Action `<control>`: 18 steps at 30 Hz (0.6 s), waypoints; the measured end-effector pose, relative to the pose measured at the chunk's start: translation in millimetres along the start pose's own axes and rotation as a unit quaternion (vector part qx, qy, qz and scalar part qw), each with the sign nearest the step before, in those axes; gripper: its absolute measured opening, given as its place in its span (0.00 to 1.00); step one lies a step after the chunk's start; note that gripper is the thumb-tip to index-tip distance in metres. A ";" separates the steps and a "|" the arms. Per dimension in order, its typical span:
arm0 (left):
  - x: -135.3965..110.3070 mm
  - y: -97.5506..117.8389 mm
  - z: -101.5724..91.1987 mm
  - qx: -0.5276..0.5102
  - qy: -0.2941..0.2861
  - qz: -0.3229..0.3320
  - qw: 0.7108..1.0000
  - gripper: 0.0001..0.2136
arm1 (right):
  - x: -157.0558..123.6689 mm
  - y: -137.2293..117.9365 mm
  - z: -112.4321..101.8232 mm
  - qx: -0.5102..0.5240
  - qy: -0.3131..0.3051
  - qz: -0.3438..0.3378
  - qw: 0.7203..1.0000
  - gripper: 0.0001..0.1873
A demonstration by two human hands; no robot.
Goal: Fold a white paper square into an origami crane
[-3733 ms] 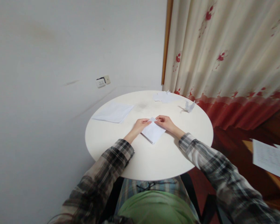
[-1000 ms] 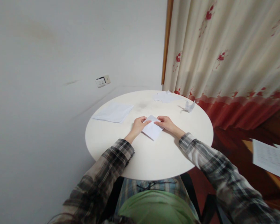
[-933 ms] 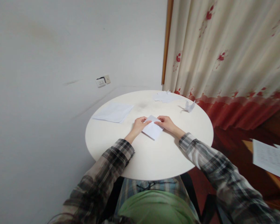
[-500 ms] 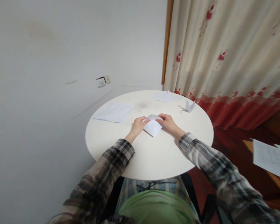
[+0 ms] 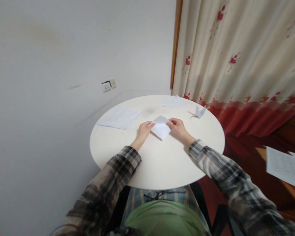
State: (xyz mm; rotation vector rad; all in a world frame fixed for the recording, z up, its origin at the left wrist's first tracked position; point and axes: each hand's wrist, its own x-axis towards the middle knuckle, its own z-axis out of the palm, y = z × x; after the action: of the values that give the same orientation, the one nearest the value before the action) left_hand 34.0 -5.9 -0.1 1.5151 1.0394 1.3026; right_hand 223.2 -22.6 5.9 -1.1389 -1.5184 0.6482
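A folded white paper [image 5: 160,128] is held a little above the round white table [image 5: 157,164], its point hanging down toward me. My left hand [image 5: 144,128] pinches its left upper edge, fingers closed on it. My right hand [image 5: 179,127] pinches the right upper edge in the same way. Both hands are near the table's middle, and plaid sleeves cover my forearms.
A flat stack of white sheets [image 5: 119,118] lies at the table's left. Crumpled paper [image 5: 172,102] sits at the far edge, and a small folded paper crane [image 5: 200,112] stands to the right. A floral curtain [image 5: 236,59] hangs behind; printed sheets [image 5: 285,167] lie at far right.
The folded paper lay flat on the table under my fingertips; both hands have since lifted its far edge up and drawn it slightly away from me.
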 end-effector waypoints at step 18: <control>0.0 0.4 -2.7 -0.024 0.040 -0.015 0.999 0.18 | 6.3 11.4 -0.2 0.078 0.009 0.037 0.996 0.17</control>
State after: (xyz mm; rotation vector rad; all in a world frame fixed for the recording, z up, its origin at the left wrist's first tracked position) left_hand 31.3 -5.8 0.5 1.4178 1.0700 1.3662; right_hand 227.2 -12.5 -1.2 -1.0838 -1.3898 0.7907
